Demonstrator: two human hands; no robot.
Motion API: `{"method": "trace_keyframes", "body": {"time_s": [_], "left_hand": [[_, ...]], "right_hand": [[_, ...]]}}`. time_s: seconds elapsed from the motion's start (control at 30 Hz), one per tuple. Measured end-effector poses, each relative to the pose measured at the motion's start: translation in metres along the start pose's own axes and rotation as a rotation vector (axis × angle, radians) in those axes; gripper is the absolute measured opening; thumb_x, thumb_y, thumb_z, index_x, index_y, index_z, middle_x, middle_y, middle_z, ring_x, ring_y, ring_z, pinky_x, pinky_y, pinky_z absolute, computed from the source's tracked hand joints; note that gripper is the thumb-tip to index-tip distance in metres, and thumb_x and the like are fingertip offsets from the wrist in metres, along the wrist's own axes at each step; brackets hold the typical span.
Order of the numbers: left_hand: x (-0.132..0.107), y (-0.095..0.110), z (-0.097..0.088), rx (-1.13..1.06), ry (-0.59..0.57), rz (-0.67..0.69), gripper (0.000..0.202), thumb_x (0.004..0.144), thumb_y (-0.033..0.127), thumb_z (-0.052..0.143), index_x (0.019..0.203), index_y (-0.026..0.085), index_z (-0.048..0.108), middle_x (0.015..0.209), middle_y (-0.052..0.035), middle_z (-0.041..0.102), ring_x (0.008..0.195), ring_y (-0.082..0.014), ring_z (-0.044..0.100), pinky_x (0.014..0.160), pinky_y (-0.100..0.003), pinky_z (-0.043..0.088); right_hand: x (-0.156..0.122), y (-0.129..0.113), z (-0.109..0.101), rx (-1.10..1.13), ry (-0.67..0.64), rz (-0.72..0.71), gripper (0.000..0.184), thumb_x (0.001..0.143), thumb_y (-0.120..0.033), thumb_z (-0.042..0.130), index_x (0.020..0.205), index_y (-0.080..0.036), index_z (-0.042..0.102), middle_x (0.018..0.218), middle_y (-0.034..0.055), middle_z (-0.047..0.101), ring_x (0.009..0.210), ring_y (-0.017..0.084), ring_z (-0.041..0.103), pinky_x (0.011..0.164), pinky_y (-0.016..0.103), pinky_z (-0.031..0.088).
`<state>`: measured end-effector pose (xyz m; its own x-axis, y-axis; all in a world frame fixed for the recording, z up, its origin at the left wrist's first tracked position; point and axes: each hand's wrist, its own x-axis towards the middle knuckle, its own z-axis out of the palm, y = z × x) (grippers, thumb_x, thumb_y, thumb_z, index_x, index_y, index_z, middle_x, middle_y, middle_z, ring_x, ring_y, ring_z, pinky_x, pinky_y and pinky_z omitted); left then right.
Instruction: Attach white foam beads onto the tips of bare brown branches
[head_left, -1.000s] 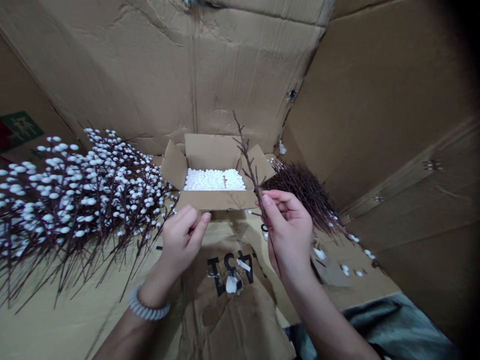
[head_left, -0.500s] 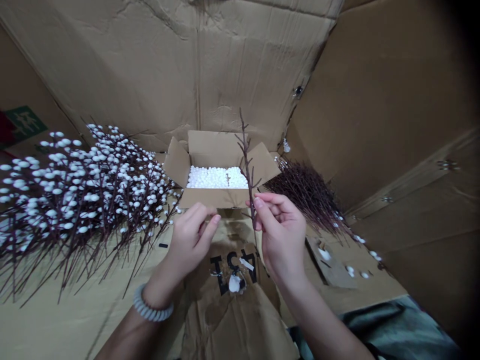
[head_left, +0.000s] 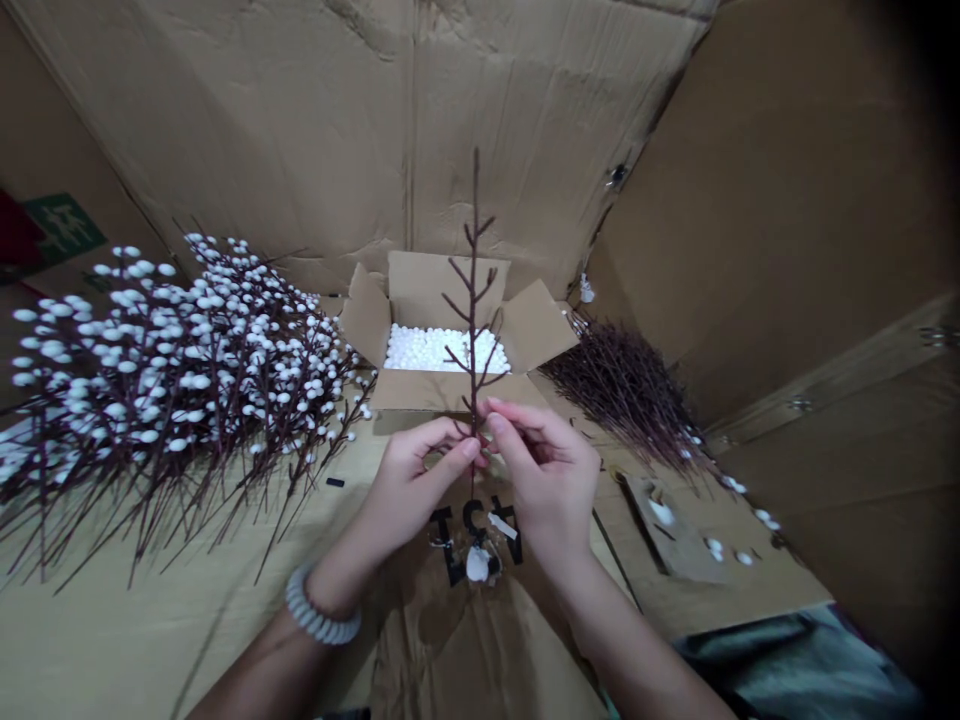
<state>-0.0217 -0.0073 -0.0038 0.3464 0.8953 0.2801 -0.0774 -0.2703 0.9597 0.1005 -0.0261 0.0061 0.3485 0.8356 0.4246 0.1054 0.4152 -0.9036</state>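
A bare brown artificial branch [head_left: 474, 300] stands upright in front of me, its short side twigs spread and no white balls on it. My left hand [head_left: 427, 475] pinches its lower stem between thumb and fingers. Close beside it, my right hand [head_left: 544, 470] is closed with thumb and fingertips at the stem's right side, on a low twig as far as I can see. Behind the branch, an open cardboard box [head_left: 442, 390] holds many small white foam balls [head_left: 424, 350].
Left lies a large pile of branches tipped with white balls [head_left: 202, 370]. Bare brown branches [head_left: 630, 390] are heaped at right. A cardboard piece [head_left: 686, 555] with white residue and a few white bits lies nearer. Cardboard walls [head_left: 525, 130] enclose the back and right.
My left hand has moved right and taken hold of the lower stem. The branch now stands straighter, higher and slightly further left, its side twigs spread wider.
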Motion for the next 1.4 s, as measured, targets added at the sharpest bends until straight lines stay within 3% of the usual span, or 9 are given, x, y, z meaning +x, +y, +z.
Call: {"method": "trace_keyframes", "body": {"time_s": [0.1, 0.17, 0.3, 0.47, 0.63, 0.8, 0.97, 1.2, 1.4], "left_hand": [[-0.001, -0.002, 0.000, 0.023, 0.074, 0.015, 0.018, 0.090, 0.027, 0.052, 0.078, 0.017, 0.060, 0.067, -0.0011, 0.064, 0.066, -0.0141, 0.061, 0.069, -0.027, 0.048], [-0.002, -0.004, 0.001, 0.036, 0.115, 0.032, 0.016, 0.090, 0.027, 0.051, 0.082, 0.017, 0.059, 0.062, 0.0004, 0.062, 0.062, -0.0133, 0.060, 0.067, -0.027, 0.048], [-0.001, -0.007, 0.001, 0.004, 0.155, 0.051, 0.015, 0.090, 0.026, 0.049, 0.097, 0.016, 0.058, 0.060, 0.0028, 0.059, 0.058, -0.0118, 0.059, 0.063, -0.026, 0.048], [0.001, -0.010, 0.002, -0.091, 0.186, 0.075, 0.010, 0.091, 0.024, 0.047, 0.090, 0.017, 0.055, 0.068, 0.0012, 0.061, 0.058, -0.0095, 0.058, 0.061, -0.023, 0.050], [0.000, -0.017, 0.004, -0.124, 0.195, 0.071, 0.013, 0.093, 0.028, 0.047, 0.091, 0.018, 0.055, 0.066, 0.0034, 0.056, 0.046, -0.0061, 0.045, 0.043, -0.018, 0.040], [0.001, -0.021, 0.002, -0.063, 0.261, 0.145, 0.011, 0.094, 0.026, 0.047, 0.094, 0.021, 0.057, 0.061, 0.0060, 0.048, 0.055, -0.0077, 0.048, 0.056, -0.020, 0.042], [0.002, -0.020, 0.000, -0.079, 0.281, 0.132, 0.011, 0.093, 0.024, 0.049, 0.096, 0.020, 0.058, 0.064, 0.0046, 0.051, 0.056, -0.0087, 0.049, 0.051, -0.021, 0.039], [0.002, -0.020, 0.003, 0.001, 0.281, 0.160, 0.011, 0.093, 0.024, 0.047, 0.095, 0.020, 0.057, 0.056, 0.0059, 0.046, 0.055, -0.0104, 0.050, 0.051, -0.022, 0.041], [0.002, -0.017, 0.004, 0.009, 0.272, 0.127, 0.011, 0.092, 0.024, 0.047, 0.093, 0.021, 0.057, 0.059, 0.0050, 0.048, 0.057, -0.0111, 0.051, 0.054, -0.024, 0.044]], "right_hand": [[-0.001, 0.006, -0.017, -0.038, -0.009, -0.039, 0.021, 0.082, -0.022, 0.062, 0.101, -0.026, 0.071, 0.096, 0.0033, 0.075, 0.070, 0.014, 0.068, 0.061, 0.026, 0.055], [-0.004, 0.012, -0.033, -0.147, 0.009, -0.049, 0.018, 0.082, -0.023, 0.062, 0.098, -0.025, 0.071, 0.090, 0.0034, 0.075, 0.068, 0.014, 0.067, 0.059, 0.026, 0.054], [-0.018, 0.031, -0.067, -0.532, -0.236, -0.079, 0.009, 0.080, -0.024, 0.063, 0.080, -0.020, 0.071, 0.073, 0.0033, 0.073, 0.057, 0.015, 0.063, 0.051, 0.026, 0.049], [-0.045, 0.051, -0.088, -0.788, -0.485, -0.158, 0.011, 0.084, -0.023, 0.060, 0.089, -0.020, 0.069, 0.083, 0.0050, 0.072, 0.077, 0.020, 0.066, 0.069, 0.032, 0.052], [-0.061, 0.059, -0.088, -0.874, -0.474, -0.235, 0.012, 0.085, -0.020, 0.058, 0.088, -0.019, 0.070, 0.085, 0.0067, 0.068, 0.079, 0.021, 0.063, 0.071, 0.033, 0.050], [-0.063, 0.060, -0.084, -0.817, -0.433, -0.205, 0.008, 0.085, -0.020, 0.059, 0.082, -0.019, 0.067, 0.081, 0.0052, 0.068, 0.079, 0.021, 0.062, 0.070, 0.033, 0.049], [-0.068, 0.055, -0.081, -0.684, -0.389, -0.070, 0.004, 0.086, -0.019, 0.058, 0.085, -0.020, 0.062, 0.075, 0.0016, 0.067, 0.068, 0.015, 0.062, 0.062, 0.027, 0.050], [-0.072, 0.044, -0.074, -0.710, -0.511, -0.335, 0.011, 0.083, -0.007, 0.057, 0.082, -0.017, 0.060, 0.069, 0.0019, 0.063, 0.064, 0.014, 0.055, 0.059, 0.026, 0.045], [-0.072, 0.042, -0.072, -0.739, -0.564, -0.404, 0.014, 0.081, -0.005, 0.056, 0.084, -0.017, 0.060, 0.070, 0.0035, 0.065, 0.064, 0.016, 0.053, 0.059, 0.028, 0.047]]}}
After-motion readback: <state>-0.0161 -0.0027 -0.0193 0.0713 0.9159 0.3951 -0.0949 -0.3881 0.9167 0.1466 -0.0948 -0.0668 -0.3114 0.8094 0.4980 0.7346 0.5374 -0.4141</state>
